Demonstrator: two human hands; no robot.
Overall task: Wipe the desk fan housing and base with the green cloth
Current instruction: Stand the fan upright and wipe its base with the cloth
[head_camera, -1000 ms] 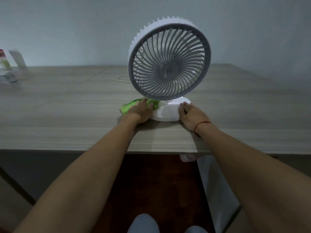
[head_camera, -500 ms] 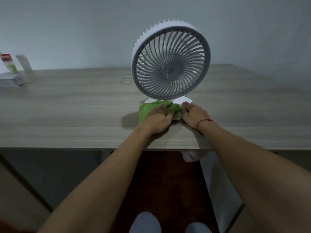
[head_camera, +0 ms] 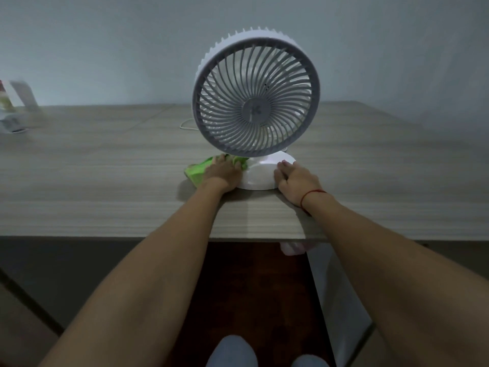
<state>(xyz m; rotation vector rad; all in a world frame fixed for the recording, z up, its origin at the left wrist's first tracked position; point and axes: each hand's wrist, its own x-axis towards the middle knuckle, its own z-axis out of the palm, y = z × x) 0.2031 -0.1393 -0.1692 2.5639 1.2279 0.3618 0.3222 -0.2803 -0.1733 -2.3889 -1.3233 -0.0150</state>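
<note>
A white desk fan with a grey round grille (head_camera: pixel 256 102) stands upright on its white round base (head_camera: pixel 260 174) near the front edge of the wooden desk (head_camera: pixel 105 181). My left hand (head_camera: pixel 223 172) presses the green cloth (head_camera: pixel 197 170) against the left side of the base, fingers flat over the cloth. On the right side of the base rests my right hand (head_camera: pixel 295 178), with a red string at its wrist. Part of the cloth is hidden under my left hand.
A thin white cable (head_camera: pixel 186 125) runs from behind the fan across the desk. Blurred small items (head_camera: pixel 16 107) stand at the far left of the desk by the wall. The desk's front edge lies just under my forearms; my knees show below.
My left hand has slid the green cloth from the front of the base back to its left side. My right hand has stayed on the base's right side.
</note>
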